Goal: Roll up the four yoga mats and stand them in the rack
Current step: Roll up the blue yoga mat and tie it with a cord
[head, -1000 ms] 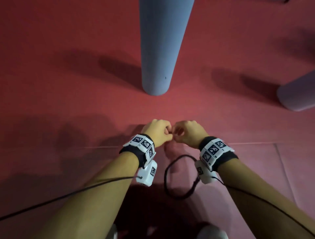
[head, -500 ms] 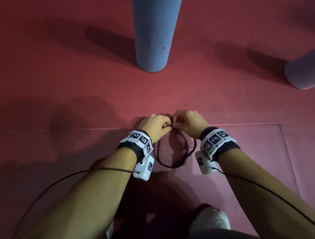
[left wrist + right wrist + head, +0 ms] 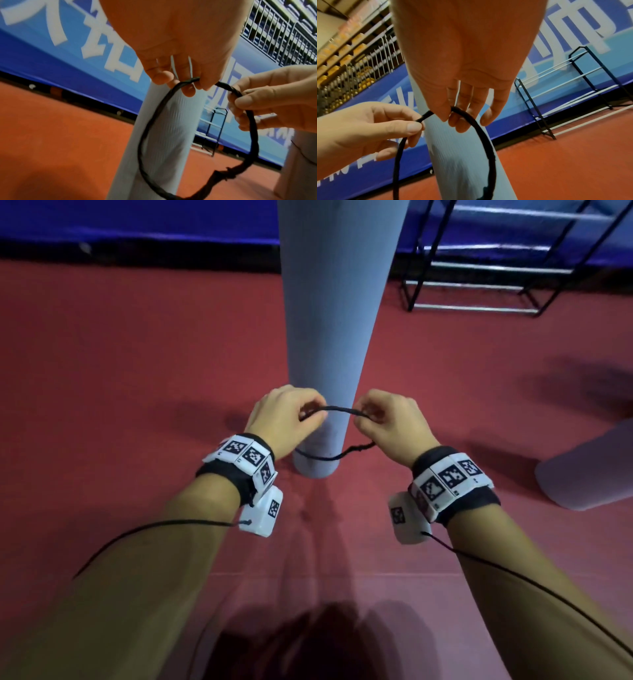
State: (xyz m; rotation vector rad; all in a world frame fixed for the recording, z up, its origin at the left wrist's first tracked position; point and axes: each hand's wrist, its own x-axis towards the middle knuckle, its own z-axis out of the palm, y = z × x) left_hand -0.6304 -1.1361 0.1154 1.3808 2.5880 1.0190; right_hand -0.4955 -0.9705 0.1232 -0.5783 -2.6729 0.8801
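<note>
Head view, centre of frame: left hand [image 3: 284, 417] and right hand [image 3: 387, 422] raised side by side, each pinching a black cord loop [image 3: 337, 409] between thumb and curled fingers. The top strand runs taut between the two hands; the rest of the loop sags below them, with a frayed, thicker stretch toward the right.

Left wrist view: thumb and forefinger of the left hand [image 3: 181, 65] close on the loop [image 3: 145, 129] at its top; the right hand [image 3: 274, 97] grips it at the right edge of frame. Right wrist view shows the same from the other side: right hand [image 3: 467, 75] at the top, left hand [image 3: 368, 128] at lower left.

Just behind the loop, a rolled blue-grey mat [image 3: 339, 313] stretches from frame centre to the top edge, its near end on the red floor [image 3: 120, 392]. A second rolled mat [image 3: 589, 470], paler and purplish, lies at the right edge.

Upper right: black metal rack [image 3: 496, 268] with silver rails, standing against a blue padded wall [image 3: 137, 220].
</note>
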